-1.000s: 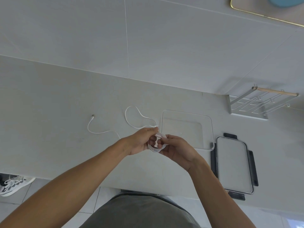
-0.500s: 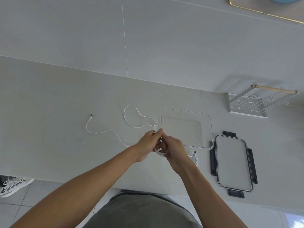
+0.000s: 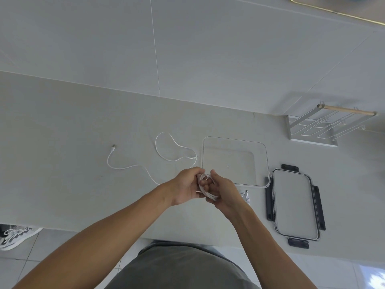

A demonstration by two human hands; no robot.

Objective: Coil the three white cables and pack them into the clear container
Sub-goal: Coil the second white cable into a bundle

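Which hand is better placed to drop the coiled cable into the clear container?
Right hand: it already grips the coiled cable and is nearer the clear container.

Home kitchen: tiled wall (image 3: 208, 49), counter (image 3: 62, 132), rack (image 3: 325, 126).

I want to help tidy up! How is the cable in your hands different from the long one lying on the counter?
The held cable is wound into a small coil, gripped by both hands; the counter cable lies loose and stretched out, untouched. Both are thin and white.
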